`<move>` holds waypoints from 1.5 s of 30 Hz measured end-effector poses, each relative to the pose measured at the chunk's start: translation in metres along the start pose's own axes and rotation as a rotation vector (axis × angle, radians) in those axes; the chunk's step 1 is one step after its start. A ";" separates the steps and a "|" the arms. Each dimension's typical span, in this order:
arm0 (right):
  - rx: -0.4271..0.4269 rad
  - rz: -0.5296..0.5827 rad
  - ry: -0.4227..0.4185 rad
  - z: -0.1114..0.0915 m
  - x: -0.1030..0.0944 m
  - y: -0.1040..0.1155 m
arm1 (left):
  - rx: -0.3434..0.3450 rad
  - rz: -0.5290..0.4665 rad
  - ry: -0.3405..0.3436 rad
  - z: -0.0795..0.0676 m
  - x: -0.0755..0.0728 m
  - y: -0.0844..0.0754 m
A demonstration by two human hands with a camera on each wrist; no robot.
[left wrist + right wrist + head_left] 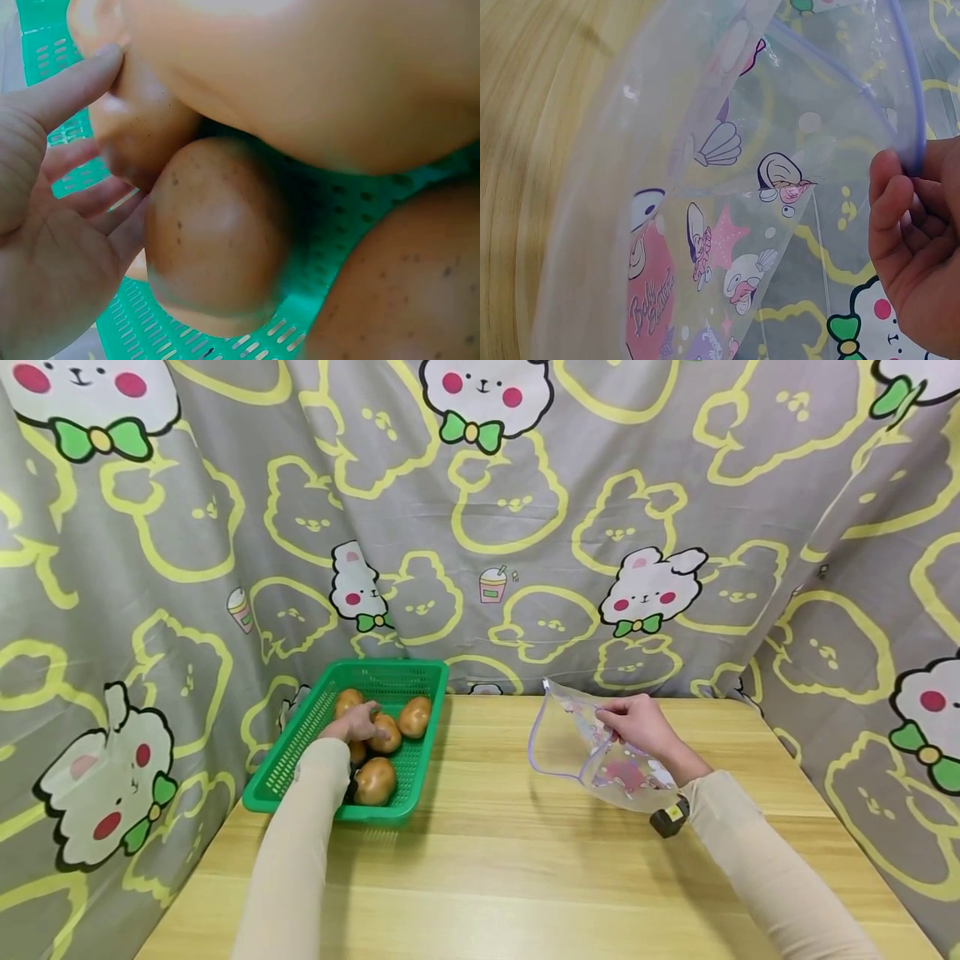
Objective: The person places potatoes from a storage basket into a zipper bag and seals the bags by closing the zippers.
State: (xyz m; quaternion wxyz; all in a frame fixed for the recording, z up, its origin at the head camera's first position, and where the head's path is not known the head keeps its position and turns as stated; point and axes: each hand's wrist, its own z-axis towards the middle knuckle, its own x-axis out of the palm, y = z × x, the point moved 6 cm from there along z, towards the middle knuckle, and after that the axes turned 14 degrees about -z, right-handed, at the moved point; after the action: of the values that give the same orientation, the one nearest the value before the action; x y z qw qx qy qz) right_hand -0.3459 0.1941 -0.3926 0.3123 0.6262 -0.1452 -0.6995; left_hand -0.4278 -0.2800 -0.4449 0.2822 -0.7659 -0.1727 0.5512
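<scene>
In the head view, my left hand reaches down among brown potatoes in a green plastic basket. The left wrist view has the thumb and fairly straight fingers spread beside a potato, the thumb tip right at its surface. Another potato lies close by the fingers, and a larger one fills the top of that view. My right hand pinches the purple-edged rim of a clear zip bag, printed with shells and stars. The bag's mouth gapes, facing left.
The basket stands at the left on a light wood table. Behind and at both sides hangs a grey curtain with cartoon prints. A small black device sits at my right wrist.
</scene>
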 end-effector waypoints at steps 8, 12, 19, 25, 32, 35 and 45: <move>0.007 0.007 0.002 0.000 -0.001 0.000 | -0.002 0.008 0.005 0.002 0.000 0.000; 0.009 0.009 -0.001 0.000 -0.001 0.001 | 0.000 0.039 -0.005 0.002 -0.002 0.000; -0.005 0.008 -0.010 0.000 -0.002 0.003 | 0.021 -0.033 -0.016 -0.002 -0.001 0.000; 0.001 0.004 -0.014 -0.001 -0.002 0.004 | 0.009 -0.130 0.004 -0.005 0.001 0.003; 0.005 0.010 -0.018 -0.003 -0.005 0.008 | 0.045 -0.122 0.025 -0.005 0.003 0.005; 0.005 -0.007 -0.014 -0.003 -0.006 0.010 | 0.052 -0.145 0.033 -0.007 0.004 0.007; 0.003 -0.055 -0.022 -0.005 -0.010 0.012 | 0.075 -0.208 0.043 -0.014 0.002 0.000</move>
State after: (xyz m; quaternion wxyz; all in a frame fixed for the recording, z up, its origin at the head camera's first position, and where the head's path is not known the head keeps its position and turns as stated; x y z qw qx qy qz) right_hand -0.3373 0.1918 -0.3786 0.2903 0.6227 -0.1323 -0.7145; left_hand -0.4140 -0.2822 -0.4438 0.3700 -0.7445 -0.2241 0.5085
